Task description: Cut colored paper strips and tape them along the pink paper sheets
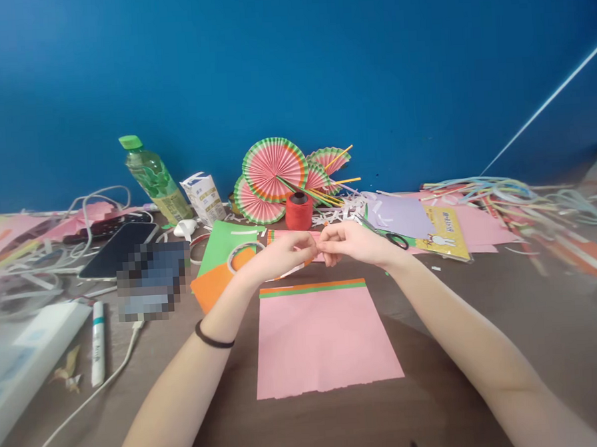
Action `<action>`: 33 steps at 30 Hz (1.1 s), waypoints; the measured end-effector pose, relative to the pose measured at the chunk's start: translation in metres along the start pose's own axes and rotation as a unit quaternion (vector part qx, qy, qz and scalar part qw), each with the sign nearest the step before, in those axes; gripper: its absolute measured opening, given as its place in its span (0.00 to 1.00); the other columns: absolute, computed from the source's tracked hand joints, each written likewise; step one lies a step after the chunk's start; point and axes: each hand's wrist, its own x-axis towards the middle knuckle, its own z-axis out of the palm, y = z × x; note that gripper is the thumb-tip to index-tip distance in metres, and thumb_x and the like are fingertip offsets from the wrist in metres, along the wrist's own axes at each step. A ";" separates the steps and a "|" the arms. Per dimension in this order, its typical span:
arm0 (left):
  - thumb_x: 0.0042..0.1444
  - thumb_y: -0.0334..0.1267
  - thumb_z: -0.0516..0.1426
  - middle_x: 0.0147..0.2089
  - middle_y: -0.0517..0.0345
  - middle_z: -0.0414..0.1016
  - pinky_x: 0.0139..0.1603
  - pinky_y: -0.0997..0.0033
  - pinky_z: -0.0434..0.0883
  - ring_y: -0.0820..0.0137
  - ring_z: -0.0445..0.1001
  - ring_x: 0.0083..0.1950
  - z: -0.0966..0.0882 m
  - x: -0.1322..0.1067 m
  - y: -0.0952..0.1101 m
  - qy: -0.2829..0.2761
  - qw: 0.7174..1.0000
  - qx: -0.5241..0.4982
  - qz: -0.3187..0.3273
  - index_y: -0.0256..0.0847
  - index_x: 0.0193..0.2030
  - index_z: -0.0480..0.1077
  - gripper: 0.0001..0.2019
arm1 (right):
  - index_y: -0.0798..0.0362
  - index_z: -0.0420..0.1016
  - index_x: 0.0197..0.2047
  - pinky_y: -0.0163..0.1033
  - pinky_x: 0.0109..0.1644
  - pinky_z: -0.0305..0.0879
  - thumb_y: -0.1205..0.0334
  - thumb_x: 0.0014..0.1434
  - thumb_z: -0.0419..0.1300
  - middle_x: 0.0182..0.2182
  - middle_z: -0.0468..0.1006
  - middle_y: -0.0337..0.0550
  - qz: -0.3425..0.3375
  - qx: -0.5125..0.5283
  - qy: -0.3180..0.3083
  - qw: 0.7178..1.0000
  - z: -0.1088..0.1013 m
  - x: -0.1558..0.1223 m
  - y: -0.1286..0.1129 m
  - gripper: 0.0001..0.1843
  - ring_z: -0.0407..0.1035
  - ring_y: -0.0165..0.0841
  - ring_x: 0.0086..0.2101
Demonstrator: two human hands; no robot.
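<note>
Two hands meet at the fingertips above mid desk (319, 429): left hand (296, 249) & right hand (347, 242), each w/ thumb & fingers pinched; can't tell if anything small is btwn them. Dark band (214, 336) on left forearm nr wrist.

Pink sheet (325, 342) lies flat on desk, just on the near side of both hands, not touched; orange + green bands along its far edge, near edge ragged. 2nd striped sheet (278, 236) sits beyond the fingers, partly hidden.

Tape roll (230, 262) is just left of left hand, over orange paper (214, 284), w/ green paper (224, 244) farther back. Right of right hand: black scissors handle (397, 240), lilac paper (398, 213), yellow packet (446, 232).

Far side: red thread spool (298, 213), then pleated pink/green fans (275, 168) nr blue wall (290, 57). Far left: green-capped bottle (156, 177) & white carton (204, 198). Nearer, on left: white marker (99, 344).
</note>
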 end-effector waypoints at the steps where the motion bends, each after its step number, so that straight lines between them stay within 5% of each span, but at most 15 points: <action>1: 0.53 0.43 0.50 0.30 0.62 0.69 0.33 0.75 0.63 0.74 0.66 0.29 0.000 0.000 0.000 0.000 1.000 0.002 -0.002 0.38 0.31 0.67 0.11 | 0.57 0.69 0.29 0.34 0.31 0.64 0.53 0.52 0.58 0.22 0.74 0.40 -0.002 -0.003 0.000 1.000 0.000 0.000 0.000 0.14 0.68 0.27 0.24; 12: 0.48 0.38 0.49 0.31 0.62 0.69 0.34 0.73 0.62 0.72 0.67 0.33 -0.002 0.002 -0.007 0.027 0.999 0.017 -0.006 0.39 0.29 0.65 0.07 | 0.57 0.69 0.31 0.34 0.31 0.65 0.57 0.54 0.56 0.23 0.75 0.41 0.002 -0.029 0.007 1.000 -0.003 -0.002 -0.004 0.11 0.68 0.27 0.24; 18: 0.46 0.37 0.48 0.24 0.62 0.63 0.27 0.74 0.59 0.72 0.64 0.28 -0.027 -0.001 -0.024 0.096 0.989 0.099 -0.059 0.39 0.23 0.62 0.06 | 0.56 0.69 0.29 0.32 0.29 0.63 0.60 0.53 0.55 0.23 0.76 0.41 0.021 -0.078 0.049 0.996 -0.018 -0.004 -0.002 0.08 0.69 0.27 0.24; 25: 0.48 0.36 0.47 0.31 0.53 0.72 0.28 0.69 0.59 0.62 0.69 0.33 -0.056 -0.009 -0.036 0.227 0.891 0.324 -0.221 0.42 0.27 0.63 0.06 | 0.55 0.69 0.29 0.30 0.22 0.59 0.65 0.53 0.54 0.23 0.76 0.41 0.046 -0.111 0.073 0.990 -0.020 -0.016 -0.020 0.05 0.68 0.26 0.23; 33: 0.51 0.37 0.48 0.38 0.45 0.75 0.36 0.63 0.63 0.55 0.72 0.42 -0.056 -0.009 -0.053 0.255 0.841 0.411 -0.239 0.40 0.33 0.69 0.10 | 0.56 0.70 0.30 0.29 0.22 0.58 0.64 0.52 0.54 0.23 0.76 0.40 0.033 -0.106 0.056 0.992 -0.018 -0.013 -0.015 0.06 0.69 0.27 0.24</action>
